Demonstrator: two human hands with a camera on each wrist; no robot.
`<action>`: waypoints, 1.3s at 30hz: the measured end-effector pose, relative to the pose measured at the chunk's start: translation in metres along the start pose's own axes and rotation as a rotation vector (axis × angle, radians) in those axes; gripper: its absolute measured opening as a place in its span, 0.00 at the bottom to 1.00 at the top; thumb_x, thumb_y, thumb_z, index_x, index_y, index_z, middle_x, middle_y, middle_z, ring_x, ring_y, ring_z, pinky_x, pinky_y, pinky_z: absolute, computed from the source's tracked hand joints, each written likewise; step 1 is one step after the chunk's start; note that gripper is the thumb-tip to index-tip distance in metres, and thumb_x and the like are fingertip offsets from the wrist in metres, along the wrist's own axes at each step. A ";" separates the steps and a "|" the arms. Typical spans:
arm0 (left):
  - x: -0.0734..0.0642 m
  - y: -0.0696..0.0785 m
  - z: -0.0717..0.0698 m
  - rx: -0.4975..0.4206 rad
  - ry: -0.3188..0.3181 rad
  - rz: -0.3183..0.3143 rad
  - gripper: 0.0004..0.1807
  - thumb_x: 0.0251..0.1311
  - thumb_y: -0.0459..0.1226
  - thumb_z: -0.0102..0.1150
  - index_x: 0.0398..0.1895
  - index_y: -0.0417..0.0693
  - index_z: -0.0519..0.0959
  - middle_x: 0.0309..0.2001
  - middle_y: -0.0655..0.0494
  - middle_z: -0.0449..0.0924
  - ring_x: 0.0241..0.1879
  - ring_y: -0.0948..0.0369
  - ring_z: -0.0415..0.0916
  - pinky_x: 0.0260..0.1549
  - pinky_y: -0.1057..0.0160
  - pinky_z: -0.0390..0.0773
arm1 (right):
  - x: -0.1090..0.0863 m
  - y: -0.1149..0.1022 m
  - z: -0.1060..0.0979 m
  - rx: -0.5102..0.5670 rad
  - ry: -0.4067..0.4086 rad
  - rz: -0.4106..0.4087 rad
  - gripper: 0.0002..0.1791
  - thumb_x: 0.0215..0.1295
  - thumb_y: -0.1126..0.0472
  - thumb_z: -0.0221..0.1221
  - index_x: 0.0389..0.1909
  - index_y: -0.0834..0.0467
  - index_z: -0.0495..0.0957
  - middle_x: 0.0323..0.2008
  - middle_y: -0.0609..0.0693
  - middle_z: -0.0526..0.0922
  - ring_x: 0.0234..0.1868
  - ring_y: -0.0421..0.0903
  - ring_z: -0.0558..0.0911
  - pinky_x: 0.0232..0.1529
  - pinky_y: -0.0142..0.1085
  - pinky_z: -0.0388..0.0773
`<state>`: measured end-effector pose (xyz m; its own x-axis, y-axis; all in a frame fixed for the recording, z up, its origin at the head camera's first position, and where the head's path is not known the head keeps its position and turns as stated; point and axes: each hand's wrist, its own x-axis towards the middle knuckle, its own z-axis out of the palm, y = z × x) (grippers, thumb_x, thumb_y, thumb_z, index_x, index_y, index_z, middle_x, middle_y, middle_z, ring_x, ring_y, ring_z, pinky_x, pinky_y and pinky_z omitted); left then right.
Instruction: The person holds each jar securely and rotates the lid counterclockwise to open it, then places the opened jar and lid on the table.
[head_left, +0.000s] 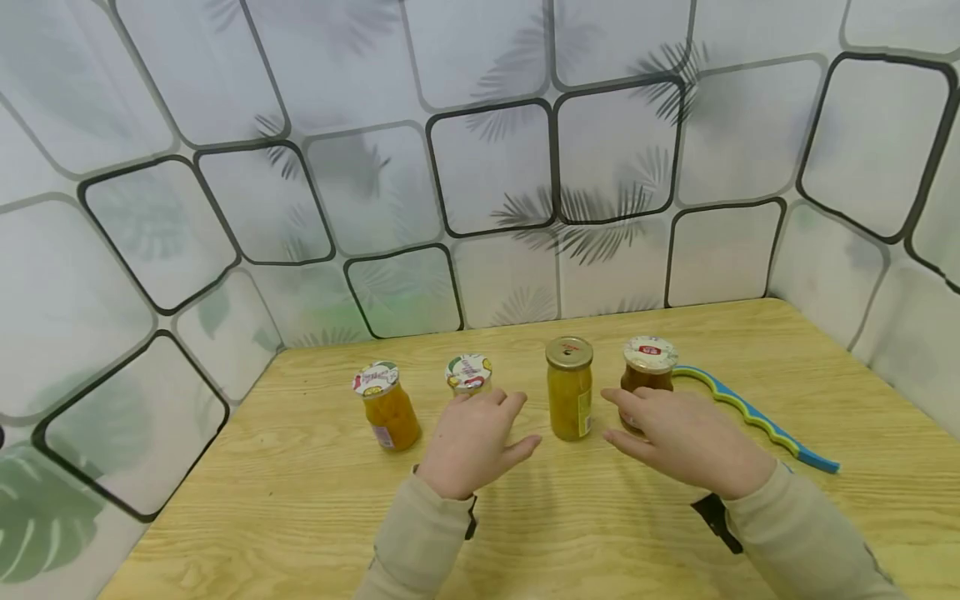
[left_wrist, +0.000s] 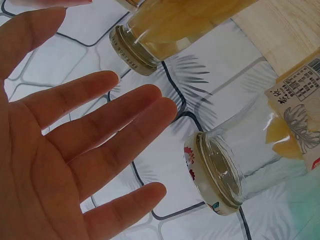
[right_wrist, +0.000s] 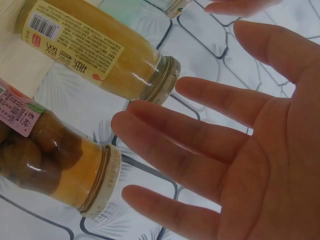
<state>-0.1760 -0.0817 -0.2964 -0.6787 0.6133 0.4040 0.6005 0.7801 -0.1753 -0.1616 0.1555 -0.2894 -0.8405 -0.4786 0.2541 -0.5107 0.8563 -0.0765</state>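
Note:
My left hand (head_left: 476, 442) hovers with fingers spread in front of a jar with a fruit-patterned lid (head_left: 468, 372), hiding most of its body. In the left wrist view, that jar (left_wrist: 260, 150) holds yellow fruit pieces. Between the hands stands a tall jar of yellow fruit (head_left: 570, 392) with a gold lid. My right hand (head_left: 686, 437), also with extended fingers, is held before a jar of dark round fruit (right_wrist: 47, 150), whose pale lid (head_left: 650, 354) shows in the head view. Neither palm holds anything.
At the left, a jar of orange fruit (head_left: 390, 412) stands upright on the wooden table (head_left: 300, 500). A curved blue and yellow-green tool with a wavy inner edge (head_left: 757, 417) lies at the right. Patterned curtain-like sheeting (head_left: 495, 167) borders the table's back and sides.

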 end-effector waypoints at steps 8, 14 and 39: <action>0.000 -0.002 0.000 -0.004 0.014 0.001 0.22 0.52 0.54 0.56 0.42 0.48 0.76 0.30 0.58 0.78 0.27 0.63 0.74 0.29 0.60 0.75 | 0.000 0.001 0.000 0.004 -0.002 -0.004 0.25 0.58 0.48 0.55 0.50 0.60 0.73 0.28 0.45 0.77 0.24 0.39 0.75 0.24 0.37 0.73; 0.000 -0.004 -0.001 -0.004 0.039 0.000 0.21 0.51 0.53 0.56 0.41 0.48 0.76 0.30 0.58 0.78 0.27 0.63 0.74 0.28 0.61 0.75 | 0.001 0.003 -0.001 0.019 0.011 -0.022 0.24 0.58 0.47 0.54 0.50 0.61 0.72 0.32 0.49 0.79 0.26 0.41 0.76 0.25 0.38 0.74; -0.003 -0.026 -0.004 -0.055 0.158 -0.067 0.19 0.51 0.47 0.59 0.41 0.44 0.76 0.31 0.54 0.78 0.20 0.63 0.71 0.17 0.67 0.72 | -0.004 0.026 -0.012 0.074 -0.024 0.085 0.33 0.58 0.41 0.52 0.55 0.62 0.68 0.43 0.56 0.77 0.39 0.51 0.77 0.31 0.46 0.75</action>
<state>-0.1879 -0.1044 -0.2898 -0.6455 0.5297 0.5502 0.5814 0.8080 -0.0959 -0.1689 0.1822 -0.2808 -0.8850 -0.4102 0.2203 -0.4487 0.8777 -0.1682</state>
